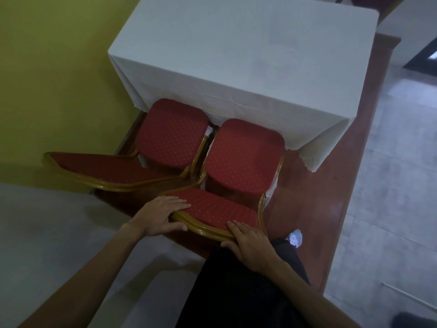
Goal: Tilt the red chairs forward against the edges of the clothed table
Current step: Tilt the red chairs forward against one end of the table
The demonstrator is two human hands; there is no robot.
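My left hand (159, 215) and right hand (248, 242) clamp the gold top rail of the nearer red chair (236, 162), seat nosed against the clothed table (236, 55). Rigid frame, probably fairly light; the rail gives leverage.

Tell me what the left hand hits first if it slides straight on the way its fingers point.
The left hand points right along the right chair's backrest, so its fingers would meet that red padding first; depth is uncertain.
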